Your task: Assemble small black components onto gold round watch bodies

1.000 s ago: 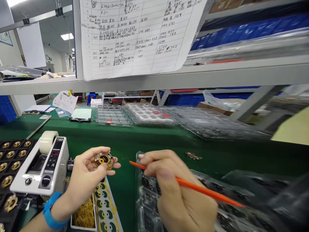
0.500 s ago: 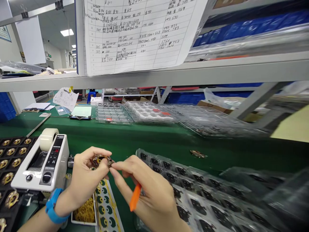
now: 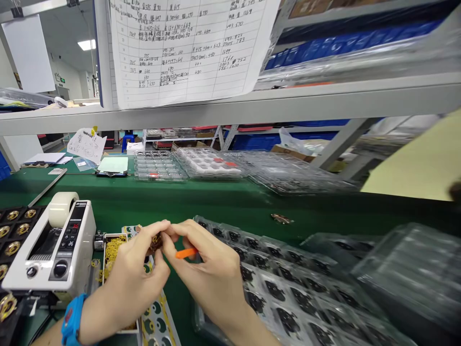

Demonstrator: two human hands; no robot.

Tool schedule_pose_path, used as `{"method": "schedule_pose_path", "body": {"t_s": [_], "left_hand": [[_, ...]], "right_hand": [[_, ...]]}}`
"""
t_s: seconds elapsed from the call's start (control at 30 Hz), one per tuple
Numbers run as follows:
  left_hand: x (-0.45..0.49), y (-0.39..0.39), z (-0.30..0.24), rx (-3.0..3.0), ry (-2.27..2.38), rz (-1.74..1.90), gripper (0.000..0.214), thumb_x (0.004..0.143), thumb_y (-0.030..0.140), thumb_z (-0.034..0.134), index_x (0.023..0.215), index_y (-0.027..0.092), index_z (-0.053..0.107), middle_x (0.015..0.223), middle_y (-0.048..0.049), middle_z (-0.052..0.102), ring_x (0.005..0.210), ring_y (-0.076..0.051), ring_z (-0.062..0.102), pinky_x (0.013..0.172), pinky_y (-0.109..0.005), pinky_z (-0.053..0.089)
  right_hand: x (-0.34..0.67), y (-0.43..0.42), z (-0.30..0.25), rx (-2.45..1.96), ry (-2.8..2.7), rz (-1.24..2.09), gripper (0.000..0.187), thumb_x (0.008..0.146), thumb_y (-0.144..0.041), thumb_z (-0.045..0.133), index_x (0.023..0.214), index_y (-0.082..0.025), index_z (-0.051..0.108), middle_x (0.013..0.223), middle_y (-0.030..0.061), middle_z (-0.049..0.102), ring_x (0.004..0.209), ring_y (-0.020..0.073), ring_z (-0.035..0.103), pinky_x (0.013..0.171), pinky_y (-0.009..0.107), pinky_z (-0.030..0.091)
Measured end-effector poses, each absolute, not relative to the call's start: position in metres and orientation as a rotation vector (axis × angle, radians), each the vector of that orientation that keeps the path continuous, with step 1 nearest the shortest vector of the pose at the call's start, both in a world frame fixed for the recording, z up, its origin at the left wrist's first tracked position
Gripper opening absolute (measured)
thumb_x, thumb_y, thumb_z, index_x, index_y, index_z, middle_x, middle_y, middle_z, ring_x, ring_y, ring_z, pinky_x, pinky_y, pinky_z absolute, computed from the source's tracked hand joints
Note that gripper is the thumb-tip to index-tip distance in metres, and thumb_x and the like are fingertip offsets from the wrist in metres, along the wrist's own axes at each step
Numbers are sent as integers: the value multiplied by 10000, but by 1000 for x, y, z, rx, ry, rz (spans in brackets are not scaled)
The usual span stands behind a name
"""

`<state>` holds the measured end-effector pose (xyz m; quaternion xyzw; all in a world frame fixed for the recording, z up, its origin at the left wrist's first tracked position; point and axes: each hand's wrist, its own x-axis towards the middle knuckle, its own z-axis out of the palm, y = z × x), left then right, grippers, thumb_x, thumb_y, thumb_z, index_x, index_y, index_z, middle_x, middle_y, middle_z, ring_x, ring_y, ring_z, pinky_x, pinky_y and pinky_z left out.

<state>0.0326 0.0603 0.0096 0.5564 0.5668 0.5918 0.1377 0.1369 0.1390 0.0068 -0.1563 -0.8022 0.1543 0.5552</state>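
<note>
My left hand [image 3: 135, 271], with a blue band [image 3: 73, 319] on its wrist, is closed on a small round copper-gold part [image 3: 156, 242]. Fingers cover most of that part. Pressed up against it from the other side, my right hand [image 3: 212, 274] has its fingertips pinched at the part's edge. An orange tool [image 3: 186, 253] pokes out between the right thumb and fingers; its working end is hidden. Below the hands lies a sheet of yellow and dark green die-cut pieces [image 3: 158, 322], beside a white box with yellow rings [image 3: 113, 250].
At left stands a white tape dispenser [image 3: 68, 245] beside a black tray of gold rings [image 3: 12, 248]. Clear trays of black parts [image 3: 275, 290] fill the right. One loose part [image 3: 281, 219] lies behind them. A grey shelf beam [image 3: 230, 103] crosses above, with a handwritten sheet [image 3: 187, 53] hanging from it.
My hands have come together, and the round part is now mostly covered. The orange tool has swung from pointing steeply down to nearly level. The whole view has shifted slightly.
</note>
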Motion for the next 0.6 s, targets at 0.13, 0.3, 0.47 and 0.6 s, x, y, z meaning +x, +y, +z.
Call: {"method": "schedule_pose_path", "body": {"t_s": [0.13, 0.3, 0.47, 0.6], "left_hand": [[30, 65, 7, 1580, 1666, 1683, 411, 825, 64, 542, 1190, 191, 683, 1181, -86, 733, 1026, -256, 715, 921, -343, 556], [14, 67, 13, 1393, 1800, 1738, 410, 816, 83, 591, 1200, 205, 663, 1141, -78, 740, 1017, -270, 714, 914, -367, 564], [0, 58, 21, 1269, 1691, 1994, 432, 827, 78, 604, 1226, 241, 638, 1213, -36, 701, 1136, -253, 671, 956, -320, 566], [-2, 51, 24, 1397, 1626, 1982, 432, 858, 69, 553, 1256, 230, 596, 1226, -43, 690, 1167, -234, 655, 951, -325, 582]], "right_hand": [[140, 142, 15, -395, -1921, 664, 178, 784, -93, 521, 635, -191, 526, 565, -54, 465, 477, 70, 385, 440, 192, 323], [143, 146, 21, -412, -1939, 1192, 191, 781, -259, 523, 606, -193, 485, 522, -58, 395, 459, 75, 322, 420, 209, 270], [121, 144, -5, -504, -2261, 1214, 244, 852, -280, 479, 628, -204, 419, 547, -58, 363, 508, 95, 315, 473, 226, 253], [114, 144, -16, -593, -2513, 939, 151, 830, -120, 428, 713, -200, 480, 673, -14, 561, 602, 134, 480, 563, 250, 331]]}}
